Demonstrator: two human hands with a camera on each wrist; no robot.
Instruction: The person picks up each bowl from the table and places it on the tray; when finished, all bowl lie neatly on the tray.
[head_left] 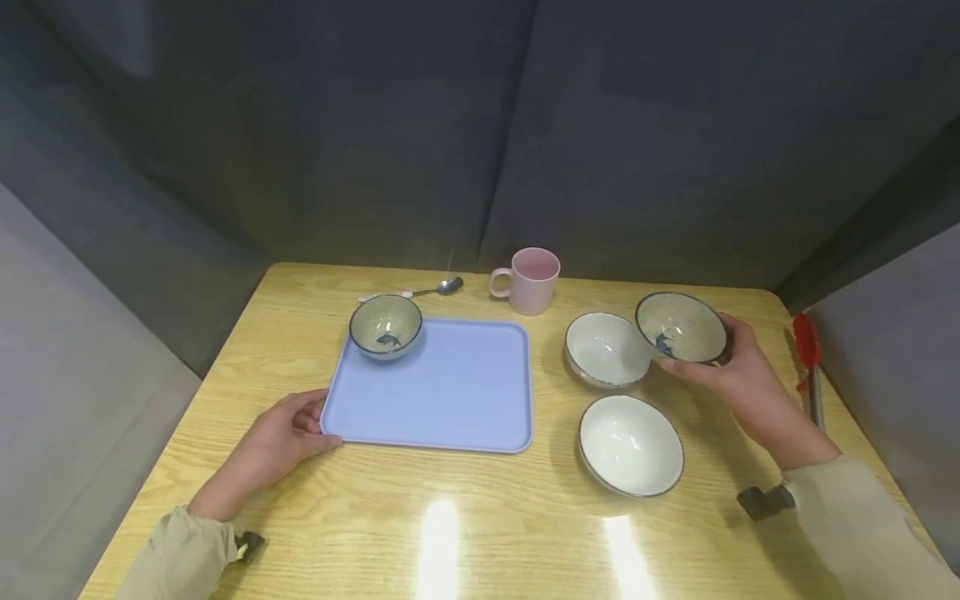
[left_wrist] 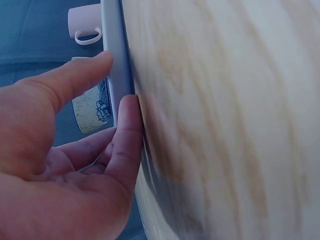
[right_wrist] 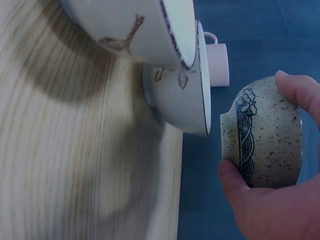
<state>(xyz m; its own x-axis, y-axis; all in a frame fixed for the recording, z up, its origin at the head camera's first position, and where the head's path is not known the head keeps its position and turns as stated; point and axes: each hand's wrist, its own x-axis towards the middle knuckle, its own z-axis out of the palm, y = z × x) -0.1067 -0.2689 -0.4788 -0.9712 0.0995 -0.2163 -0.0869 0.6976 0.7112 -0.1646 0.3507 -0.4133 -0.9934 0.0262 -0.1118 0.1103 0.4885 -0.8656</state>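
My right hand (head_left: 738,375) grips a speckled beige bowl (right_wrist: 272,135) with a dark wave pattern outside. It is held above the table, tilted, its rim overlapping a white bowl (head_left: 606,348) in the head view. My left hand (head_left: 281,437) holds the near left corner of a light blue tray (head_left: 450,392), thumb at the front edge and fingers at the side. A matching beige bowl (head_left: 386,327) with a blue fish inside stands on the tray's far left corner. Nearer me, a second white bowl (head_left: 631,446) sits right of the tray.
Behind the tray stand a pink mug (head_left: 534,282) and a spoon (head_left: 442,287) lying flat. A red-headed utensil (head_left: 808,350) lies along the right edge of the wooden table (head_left: 360,508). Dark cloth (head_left: 375,142) hangs behind the table.
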